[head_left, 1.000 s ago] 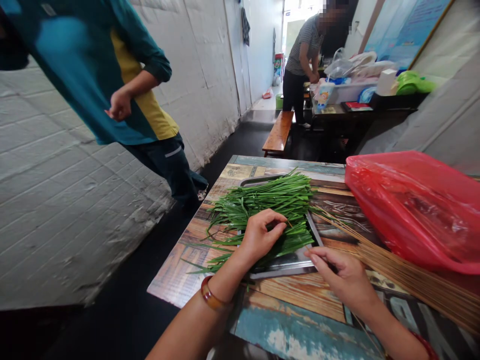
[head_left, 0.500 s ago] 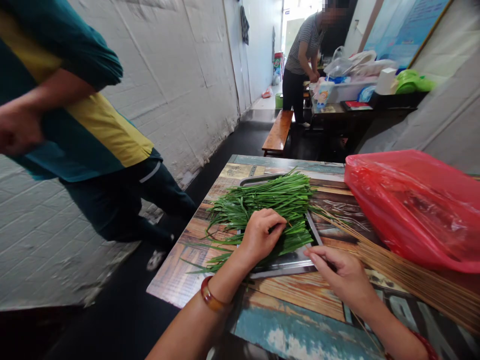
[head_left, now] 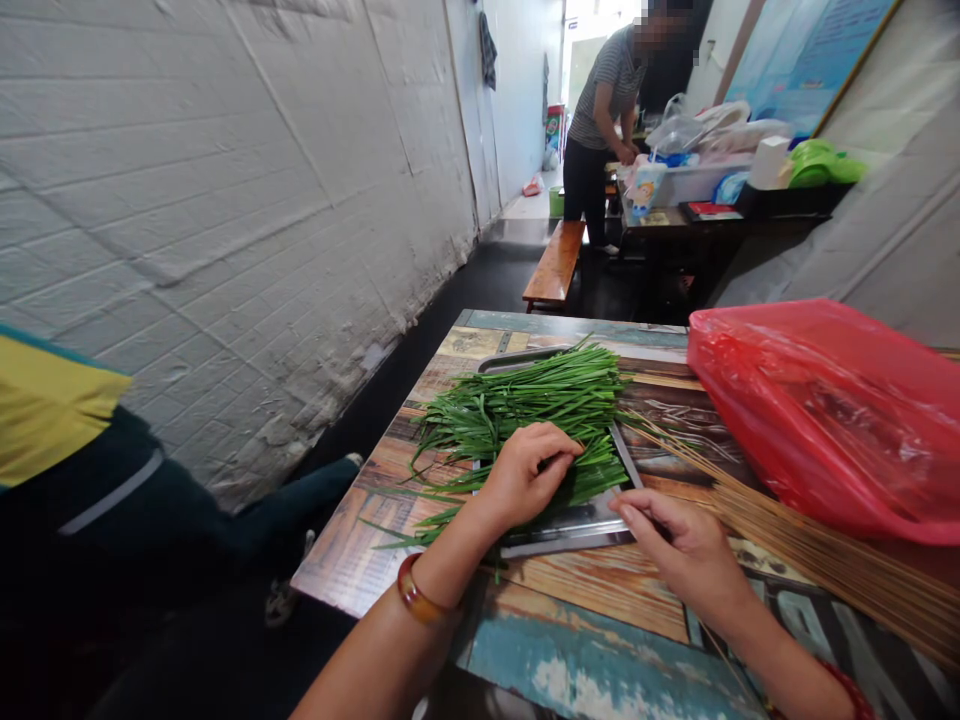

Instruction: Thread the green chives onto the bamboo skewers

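Note:
A pile of long green chives [head_left: 540, 400] lies across a metal tray [head_left: 577, 525] on a painted wooden table [head_left: 600, 640]. My left hand [head_left: 525, 475] rests on the near end of the pile, its fingers curled and pinching some chive stalks. My right hand [head_left: 679, 550] lies at the tray's near right corner with its fingers curled; a thin bamboo skewer runs under it. What my right hand grips is hidden. A bundle of bamboo skewers [head_left: 810, 550] fans out to the right of the tray.
A red plastic bag [head_left: 825, 410] sits on the table's right side. A person in teal and yellow clothes [head_left: 90, 480] passes close on the left, along a white brick wall. Farther back stand a wooden bench [head_left: 556, 265], a cluttered table [head_left: 712, 200] and another person [head_left: 600, 130].
The person in teal and yellow has walked along the aisle toward me and now fills the lower left. My left hand's fingers have closed a little tighter on the chives. My right hand has barely moved.

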A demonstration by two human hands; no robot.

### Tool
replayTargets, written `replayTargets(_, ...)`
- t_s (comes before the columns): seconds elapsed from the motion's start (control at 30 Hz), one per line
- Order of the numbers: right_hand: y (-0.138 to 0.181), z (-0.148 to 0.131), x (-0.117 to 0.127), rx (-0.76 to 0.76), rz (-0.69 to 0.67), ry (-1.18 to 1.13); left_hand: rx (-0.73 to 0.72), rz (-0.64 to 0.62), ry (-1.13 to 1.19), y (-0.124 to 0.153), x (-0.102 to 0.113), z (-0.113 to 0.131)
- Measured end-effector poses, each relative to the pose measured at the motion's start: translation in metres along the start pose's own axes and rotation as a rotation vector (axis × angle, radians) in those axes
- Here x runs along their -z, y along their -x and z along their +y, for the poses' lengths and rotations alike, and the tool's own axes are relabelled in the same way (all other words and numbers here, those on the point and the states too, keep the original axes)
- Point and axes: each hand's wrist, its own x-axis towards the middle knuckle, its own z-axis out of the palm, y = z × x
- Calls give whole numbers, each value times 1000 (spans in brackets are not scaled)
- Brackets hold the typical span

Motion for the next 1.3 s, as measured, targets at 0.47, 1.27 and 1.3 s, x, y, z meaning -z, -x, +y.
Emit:
replayTargets(0.47,1,3,-2,2,-235,122,213,-266,-64,0,-1,2)
replayTargets(1.27,2,-6,0,105,-289,180,122,-138,-527,-6,-15,-25)
replayTargets(1.3,2,-6,-1,110,-282,178,122,-136,-529,-6,-15,-25)
